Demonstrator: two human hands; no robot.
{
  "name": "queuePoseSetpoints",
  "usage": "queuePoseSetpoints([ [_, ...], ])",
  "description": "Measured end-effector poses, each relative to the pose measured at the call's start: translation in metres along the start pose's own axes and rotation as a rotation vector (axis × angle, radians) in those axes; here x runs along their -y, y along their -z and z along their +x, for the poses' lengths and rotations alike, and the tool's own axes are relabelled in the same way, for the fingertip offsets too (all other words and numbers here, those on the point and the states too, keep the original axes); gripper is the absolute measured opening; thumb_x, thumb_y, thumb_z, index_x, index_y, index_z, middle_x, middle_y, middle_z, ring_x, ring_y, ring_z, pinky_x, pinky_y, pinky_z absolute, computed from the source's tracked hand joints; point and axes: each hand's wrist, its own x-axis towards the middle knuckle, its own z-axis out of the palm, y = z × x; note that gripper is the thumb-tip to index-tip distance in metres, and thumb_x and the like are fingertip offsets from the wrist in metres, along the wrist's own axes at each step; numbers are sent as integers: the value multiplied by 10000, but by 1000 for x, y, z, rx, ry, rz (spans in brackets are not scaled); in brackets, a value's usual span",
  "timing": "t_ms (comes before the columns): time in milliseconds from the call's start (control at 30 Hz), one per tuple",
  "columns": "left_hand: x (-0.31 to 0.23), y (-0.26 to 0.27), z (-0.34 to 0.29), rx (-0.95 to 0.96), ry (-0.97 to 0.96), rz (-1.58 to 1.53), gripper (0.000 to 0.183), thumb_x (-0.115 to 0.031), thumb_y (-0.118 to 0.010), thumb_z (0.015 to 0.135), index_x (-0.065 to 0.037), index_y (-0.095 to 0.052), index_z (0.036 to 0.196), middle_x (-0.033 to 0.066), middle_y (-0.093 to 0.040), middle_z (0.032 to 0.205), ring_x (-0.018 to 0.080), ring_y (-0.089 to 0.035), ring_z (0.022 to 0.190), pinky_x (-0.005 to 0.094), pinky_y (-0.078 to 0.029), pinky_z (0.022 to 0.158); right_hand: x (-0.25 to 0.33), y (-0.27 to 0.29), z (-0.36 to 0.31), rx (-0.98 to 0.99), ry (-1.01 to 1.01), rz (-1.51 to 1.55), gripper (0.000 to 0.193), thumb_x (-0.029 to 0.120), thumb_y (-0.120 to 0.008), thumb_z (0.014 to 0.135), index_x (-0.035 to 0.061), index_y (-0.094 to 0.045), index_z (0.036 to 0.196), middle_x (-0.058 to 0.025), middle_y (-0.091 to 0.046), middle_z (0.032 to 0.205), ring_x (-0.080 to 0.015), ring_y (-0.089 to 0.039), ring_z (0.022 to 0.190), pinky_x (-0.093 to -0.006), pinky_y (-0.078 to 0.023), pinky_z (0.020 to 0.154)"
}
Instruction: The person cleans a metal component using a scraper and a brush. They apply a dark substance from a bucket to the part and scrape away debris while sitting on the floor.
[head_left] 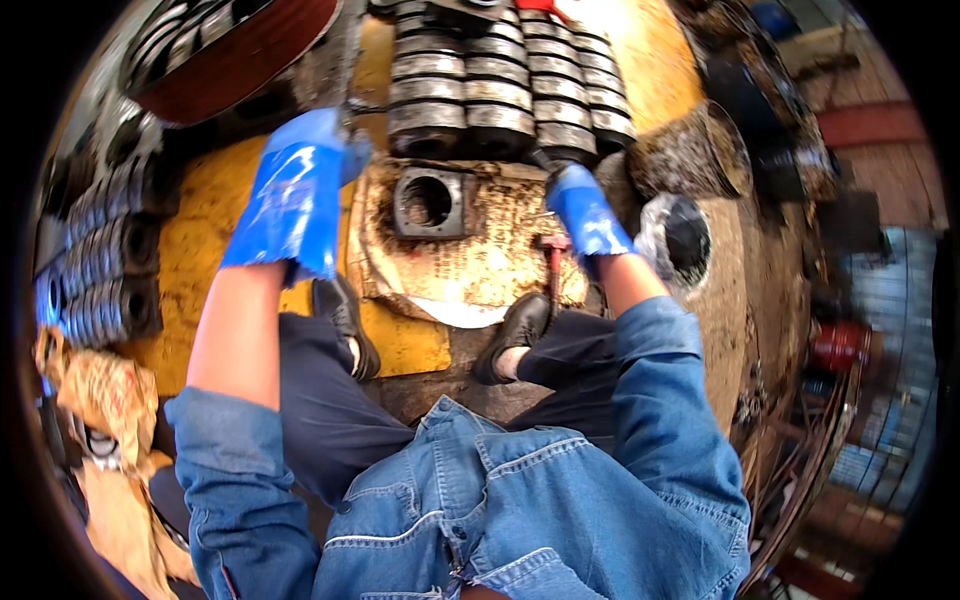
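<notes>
Both of my hands wear blue gloves with shiny cuffs. My left hand (pixel 308 140) reaches forward left of a square metal block with a round bore (pixel 456 207). Its fingers are blurred and mostly turned out of sight. My right hand (pixel 582 205) is closed at the right of the block, near the front of the stacked metal rings (pixel 498 92). Something dark and narrow shows at its fingers, too blurred to name. The block lies on an oil-stained cardboard sheet (pixel 500 265) between my feet. Below my right hand lies a red-headed hammer (pixel 554 262).
More ribbed metal parts (pixel 115 255) stand in rows at the left. A grimy drum-shaped container (pixel 690 150) and a plastic-lined tub with dark contents (pixel 680 240) stand at the right. A large rust-red curved bin (pixel 240 60) is at the far left. Brown paper (pixel 115 410) lies near left.
</notes>
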Motion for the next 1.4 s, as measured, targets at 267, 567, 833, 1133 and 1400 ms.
queuePoseSetpoints([
  [267,-30,6,-2,90,-26,136,311,-351,-544,870,-113,-684,1013,182,-656,1019,377,-620,931,439,-517,808,-179,72,-152,-458,-545,1475,321,172,-557,883,48,-619,1172,-92,-648,949,-149,-547,764,-256,-408,628],
  [567,-33,8,-9,88,27,227,297,-349,-571,850,-122,-700,994,178,-662,1000,368,-622,947,431,-517,813,-273,-84,-200,-642,-1023,1287,313,181,-572,890,65,-624,1175,-94,-668,942,-146,-567,723,-255,-431,604],
  [833,-13,-19,2,-12,-37,104,278,-316,-571,817,-75,-686,896,205,-648,899,398,-618,848,451,-517,735,-258,-70,-226,-606,-1027,1196,305,189,-586,896,81,-627,1178,-96,-685,936,-143,-585,686,-254,-452,582],
  [1133,-4,4,-5,-21,8,115,357,-401,-603,800,-70,-700,894,197,-664,926,371,-643,853,448,-539,770,-104,90,-137,-380,-611,1405,297,198,-601,903,98,-632,1182,-97,-705,929,-140,-605,645,-253,-476,557],
  [1400,-13,17,5,234,89,138,364,-356,-661,787,-74,-696,1015,179,-690,981,371,-669,927,585,-495,827,68,-6,30,557,-15,836,186,177,-625,889,45,-652,1017,-71,-683,811,-146,-602,662,-278,-488,579],
])
